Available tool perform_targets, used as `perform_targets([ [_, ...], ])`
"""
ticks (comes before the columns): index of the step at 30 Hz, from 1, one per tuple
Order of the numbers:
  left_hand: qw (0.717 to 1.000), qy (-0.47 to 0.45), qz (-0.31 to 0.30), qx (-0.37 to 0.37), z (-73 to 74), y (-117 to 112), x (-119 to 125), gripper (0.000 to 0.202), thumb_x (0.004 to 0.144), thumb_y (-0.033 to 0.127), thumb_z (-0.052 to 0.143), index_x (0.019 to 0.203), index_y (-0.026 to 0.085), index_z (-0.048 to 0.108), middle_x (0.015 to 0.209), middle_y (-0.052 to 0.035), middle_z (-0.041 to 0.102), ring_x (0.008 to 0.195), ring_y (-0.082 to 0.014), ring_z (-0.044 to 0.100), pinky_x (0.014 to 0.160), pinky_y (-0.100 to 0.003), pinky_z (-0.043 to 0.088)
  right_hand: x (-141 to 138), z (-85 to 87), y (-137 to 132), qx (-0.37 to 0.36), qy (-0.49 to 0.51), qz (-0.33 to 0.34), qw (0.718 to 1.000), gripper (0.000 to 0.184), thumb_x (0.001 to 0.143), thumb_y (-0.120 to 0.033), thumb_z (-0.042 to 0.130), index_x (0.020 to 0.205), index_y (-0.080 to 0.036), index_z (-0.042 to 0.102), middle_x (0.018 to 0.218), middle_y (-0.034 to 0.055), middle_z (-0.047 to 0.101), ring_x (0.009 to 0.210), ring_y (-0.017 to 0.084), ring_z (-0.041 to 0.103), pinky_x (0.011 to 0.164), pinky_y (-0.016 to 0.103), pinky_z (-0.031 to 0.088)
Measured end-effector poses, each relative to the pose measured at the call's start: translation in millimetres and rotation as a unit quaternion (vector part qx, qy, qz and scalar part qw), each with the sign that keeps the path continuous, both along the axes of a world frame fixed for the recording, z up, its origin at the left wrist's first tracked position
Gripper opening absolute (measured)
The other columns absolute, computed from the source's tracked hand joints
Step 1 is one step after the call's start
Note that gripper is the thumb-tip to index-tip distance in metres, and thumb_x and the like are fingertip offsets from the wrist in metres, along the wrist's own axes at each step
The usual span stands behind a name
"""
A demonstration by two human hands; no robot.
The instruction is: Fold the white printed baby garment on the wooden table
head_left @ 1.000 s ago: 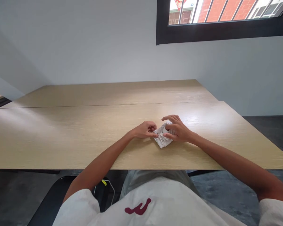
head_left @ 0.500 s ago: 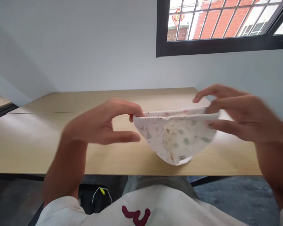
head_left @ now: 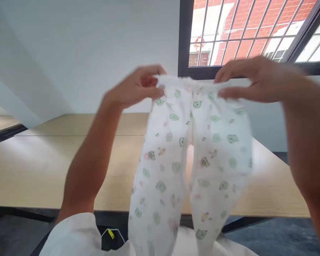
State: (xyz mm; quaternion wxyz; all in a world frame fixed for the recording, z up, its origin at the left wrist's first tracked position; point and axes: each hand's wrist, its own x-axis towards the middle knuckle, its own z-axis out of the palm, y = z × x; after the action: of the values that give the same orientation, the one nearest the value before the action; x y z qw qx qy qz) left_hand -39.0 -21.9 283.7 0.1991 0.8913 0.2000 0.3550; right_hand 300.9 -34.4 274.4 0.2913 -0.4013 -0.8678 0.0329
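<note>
A small pair of white baby pants [head_left: 186,160] with green and pink prints hangs unfolded in the air in front of me, its two legs dangling down past the table edge. My left hand [head_left: 134,87] pinches the left end of the waistband. My right hand [head_left: 252,80] pinches the right end. Both hands are raised at window height, above the wooden table [head_left: 42,167], and are blurred by motion.
The light wooden table stretches to a white wall. A black-framed window [head_left: 245,35] with bars sits at the upper right. Under the table edge a dark chair with a yellow tag [head_left: 110,233] shows beside my white shirt [head_left: 74,238].
The pants went from a small folded bundle on the table to being lifted and shaken out; both hands rose and moved apart, and the legs dropped open.
</note>
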Motion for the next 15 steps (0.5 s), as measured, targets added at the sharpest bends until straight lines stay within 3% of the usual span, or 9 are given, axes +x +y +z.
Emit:
perform_targets([
  [1,0.999,0.011,0.008,-0.040,-18.2,25.3,5.5,0.021,0.084,0.023,0.064,0.100,0.012,0.057,0.075,0.0031,0.059,0.073,-0.0103,0.066,0.068,-0.025,0.052,0.3,-5.5,15.6,0.045,-0.045,0.023,0.998,0.038,0.080,-0.060,0.064,0.092,-0.025,0.070,0.098,0.0027,0.068,0.089,0.024,0.064,0.085,0.046,0.053],
  [3,0.989,0.068,0.072,-0.106,-65.5,70.4,14.4,0.035,0.088,0.026,0.059,0.121,0.016,0.053,0.083,-0.0013,0.066,0.077,-0.0134,0.067,0.073,-0.028,0.055,0.3,-43.5,56.3,0.007,-0.089,-0.009,0.996,0.034,0.083,-0.052,0.062,0.091,-0.020,0.068,0.097,0.0081,0.069,0.085,0.025,0.064,0.081,0.044,0.054],
  [5,0.966,0.170,0.145,-0.132,-117.2,99.2,21.8,0.052,0.089,0.026,0.056,0.140,0.020,0.043,0.107,-0.0082,0.068,0.101,-0.0205,0.067,0.087,-0.034,0.055,2.7,-106.4,96.4,-0.066,-0.138,-0.071,0.986,0.035,0.083,-0.042,0.063,0.107,-0.017,0.066,0.110,0.0141,0.068,0.091,0.029,0.066,0.083,0.046,0.054],
  [7,0.926,0.294,0.199,-0.126,-161.5,105.3,30.2,0.061,0.088,0.025,0.057,0.145,0.016,0.039,0.138,-0.0165,0.055,0.132,-0.0284,0.049,0.107,-0.043,0.044,9.1,-171.9,122.7,-0.118,-0.163,-0.085,0.976,0.049,0.084,-0.036,0.062,0.128,-0.016,0.057,0.134,0.0186,0.057,0.101,0.031,0.065,0.087,0.046,0.054],
  [9,0.901,0.372,0.189,-0.116,-191.7,88.5,42.5,0.062,0.091,0.028,0.055,0.148,0.014,0.036,0.151,-0.0187,0.042,0.143,-0.0323,0.034,0.114,-0.050,0.034,17.3,-221.2,132.8,-0.132,-0.153,-0.071,0.977,0.049,0.088,-0.035,0.057,0.132,-0.015,0.054,0.138,0.0194,0.053,0.107,0.031,0.064,0.090,0.045,0.053],
  [10,0.902,0.388,0.160,-0.102,-201.5,72.8,50.9,0.061,0.093,0.031,0.053,0.150,0.016,0.035,0.154,-0.0176,0.038,0.145,-0.0328,0.031,0.115,-0.051,0.032,20.9,-237.5,133.7,-0.125,-0.147,-0.052,0.980,0.046,0.089,-0.034,0.054,0.132,-0.016,0.055,0.137,0.0185,0.054,0.109,0.031,0.063,0.092,0.045,0.052],
  [12,0.913,0.391,0.104,-0.059,-213.7,31.7,71.9,0.058,0.095,0.032,0.051,0.150,0.020,0.036,0.157,-0.0164,0.034,0.147,-0.0330,0.027,0.117,-0.053,0.029,25.3,-255.7,132.6,-0.104,-0.156,-0.020,0.982,0.041,0.092,-0.033,0.049,0.128,-0.017,0.058,0.133,0.0164,0.058,0.115,0.031,0.060,0.097,0.045,0.049],
  [15,0.912,0.408,-0.046,-0.011,-225.6,-36.5,108.4,0.062,0.096,0.037,0.051,0.153,0.021,0.032,0.161,-0.0162,0.025,0.150,-0.0328,0.022,0.119,-0.053,0.025,23.8,-263.9,133.4,-0.083,-0.196,-0.013,0.977,0.041,0.093,-0.034,0.046,0.127,-0.016,0.060,0.133,0.0148,0.058,0.124,0.031,0.053,0.103,0.045,0.045],
])
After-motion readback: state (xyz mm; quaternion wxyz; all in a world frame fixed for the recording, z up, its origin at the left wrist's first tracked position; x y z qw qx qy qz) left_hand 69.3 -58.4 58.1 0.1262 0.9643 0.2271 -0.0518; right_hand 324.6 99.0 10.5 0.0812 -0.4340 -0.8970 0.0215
